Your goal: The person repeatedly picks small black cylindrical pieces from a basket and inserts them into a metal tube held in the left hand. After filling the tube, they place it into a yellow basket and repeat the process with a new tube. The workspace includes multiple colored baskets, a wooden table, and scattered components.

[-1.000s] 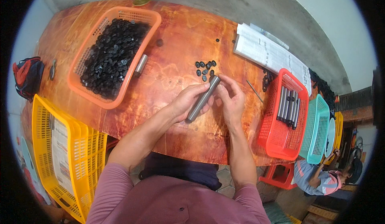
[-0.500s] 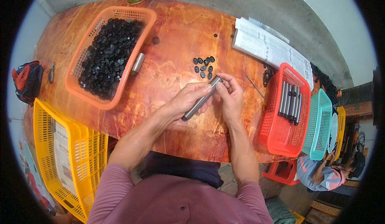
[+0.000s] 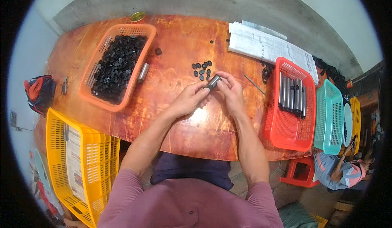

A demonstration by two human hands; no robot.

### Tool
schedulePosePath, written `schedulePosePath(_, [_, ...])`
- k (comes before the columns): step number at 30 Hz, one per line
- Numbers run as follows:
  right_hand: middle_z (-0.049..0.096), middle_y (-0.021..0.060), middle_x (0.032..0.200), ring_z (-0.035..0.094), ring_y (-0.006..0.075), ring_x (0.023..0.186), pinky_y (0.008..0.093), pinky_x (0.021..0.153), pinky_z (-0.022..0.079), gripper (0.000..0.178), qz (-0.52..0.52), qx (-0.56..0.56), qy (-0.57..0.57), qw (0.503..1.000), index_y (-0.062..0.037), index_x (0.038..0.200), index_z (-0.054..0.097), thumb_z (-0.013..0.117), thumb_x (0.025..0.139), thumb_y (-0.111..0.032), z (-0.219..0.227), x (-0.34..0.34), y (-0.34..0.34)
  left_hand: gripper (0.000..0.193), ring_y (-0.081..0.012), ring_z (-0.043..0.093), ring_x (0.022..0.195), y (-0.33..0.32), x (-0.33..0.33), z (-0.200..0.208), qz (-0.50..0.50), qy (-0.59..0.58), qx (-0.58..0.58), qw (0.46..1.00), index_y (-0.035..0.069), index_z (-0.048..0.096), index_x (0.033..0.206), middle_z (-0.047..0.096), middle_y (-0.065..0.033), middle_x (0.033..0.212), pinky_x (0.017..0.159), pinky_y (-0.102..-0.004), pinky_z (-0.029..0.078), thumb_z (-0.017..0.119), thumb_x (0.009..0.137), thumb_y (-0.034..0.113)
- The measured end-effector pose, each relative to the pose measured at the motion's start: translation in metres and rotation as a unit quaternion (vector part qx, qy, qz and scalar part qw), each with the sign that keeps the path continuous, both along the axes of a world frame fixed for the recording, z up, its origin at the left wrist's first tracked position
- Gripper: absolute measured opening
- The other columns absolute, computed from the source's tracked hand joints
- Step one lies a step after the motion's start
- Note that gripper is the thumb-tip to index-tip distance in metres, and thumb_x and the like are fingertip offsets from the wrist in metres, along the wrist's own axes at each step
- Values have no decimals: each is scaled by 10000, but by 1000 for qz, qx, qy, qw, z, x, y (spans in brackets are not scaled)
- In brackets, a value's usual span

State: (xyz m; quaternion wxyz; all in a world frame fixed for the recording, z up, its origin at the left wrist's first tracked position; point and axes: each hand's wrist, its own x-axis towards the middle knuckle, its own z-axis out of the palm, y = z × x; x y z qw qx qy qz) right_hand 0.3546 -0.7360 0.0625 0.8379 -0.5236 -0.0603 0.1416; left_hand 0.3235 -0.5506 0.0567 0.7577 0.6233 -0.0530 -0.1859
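Both my hands are closed around a grey metal tube [image 3: 214, 81] above the middle of the table. My left hand [image 3: 190, 100] grips it from the left, thumb along its side. With its thumb and fingers, my right hand [image 3: 231, 92] holds the upper end. A dark patch shows on the tube near my left thumb; the tube's lower part is hidden by my hands. Just beyond them lies a loose group of small black oval pieces [image 3: 201, 71].
An orange basket [image 3: 118, 106] of black pieces stands left, a short metal cylinder [image 3: 143, 72] beside it. A red basket [image 3: 290, 141] with several tubes, a green basket [image 3: 328, 140], a thin rod [image 3: 254, 84] and papers [image 3: 261, 44] are right. A yellow crate [image 3: 96, 162] stands lower left.
The tube has turned in my hands: its long side showed before, and now mostly its upper end and a dark patch show. The whole view has shifted slightly.
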Motion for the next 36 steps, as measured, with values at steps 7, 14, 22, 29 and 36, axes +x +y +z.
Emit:
schedulePosePath(7, [682,55,927,623,107,814,265,683,518,222,60,-208,-66,974,9,1136,685,686,971,-139,29,-4,-14,360,-443,648,1028,8,-29,18,64,-315,365,874,-12,581,1307,652,-275,1096,867,-468,519,589,985,148])
schedulePosePath(14, [727,102,891,668,148,776,310,685,537,236,156,-320,-112,928,29,1089,717,700,900,-111,21,-9,-14,422,-368,632,944,20,-57,6,39,-411,520,748,-7,557,1287,644,-200,1030,829,-454,503,689,923,160])
schedulePosePath(22, [708,190,927,682,343,888,423,796,526,233,155,-498,-254,815,1,1036,692,710,814,-66,31,-21,-16,437,-281,604,947,20,-62,6,16,-496,548,674,2,593,1289,644,-118,1067,833,-398,500,705,905,178])
schedulePosePath(29, [670,201,941,651,392,901,452,794,511,184,107,-444,-309,834,11,1013,650,701,850,-57,25,-44,-22,441,-296,618,962,21,-66,-1,33,-490,512,705,4,613,1266,649,-129,1086,841,-405,508,743,873,152])
schedulePosePath(36, [673,186,963,650,380,941,453,817,519,187,67,-414,-342,841,3,1017,648,716,847,-35,10,-60,-24,439,-306,634,929,16,-73,-1,49,-460,497,734,25,639,1216,650,-120,1009,803,-408,511,800,820,128])
